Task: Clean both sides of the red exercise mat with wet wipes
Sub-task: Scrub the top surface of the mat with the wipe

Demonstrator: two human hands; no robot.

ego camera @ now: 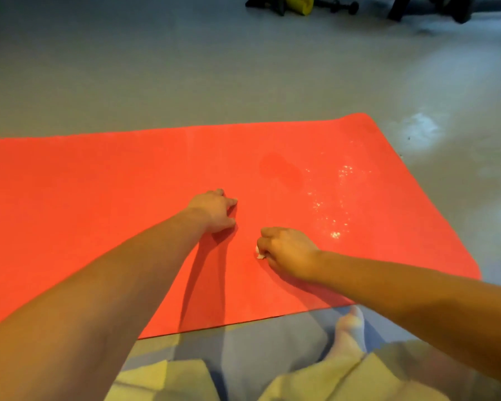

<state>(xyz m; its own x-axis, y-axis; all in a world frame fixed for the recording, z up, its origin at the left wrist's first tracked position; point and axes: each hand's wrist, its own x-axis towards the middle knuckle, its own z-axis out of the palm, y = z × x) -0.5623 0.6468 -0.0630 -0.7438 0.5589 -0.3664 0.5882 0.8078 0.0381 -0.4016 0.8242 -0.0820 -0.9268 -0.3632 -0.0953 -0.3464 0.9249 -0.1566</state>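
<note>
The red exercise mat (pixel 104 198) lies flat on the grey floor and spans most of the view. My left hand (pixel 214 211) rests on the mat near its middle, fingertips down and bent. To its right my right hand (pixel 287 251) is curled round a small white wet wipe (pixel 260 253), pressing it on the mat; only a bit of the wipe shows at my knuckles. Wet glistening patches (pixel 333 209) and a darker damp patch (pixel 281 169) lie on the mat beyond my right hand.
The mat's right end has rounded corners (pixel 472 270), with bare grey floor (pixel 243 68) beyond it. Dumbbells and black-and-yellow gear (pixel 298 4) lie far back. My knees in pale trousers and a socked foot (pixel 350 331) sit at the mat's near edge.
</note>
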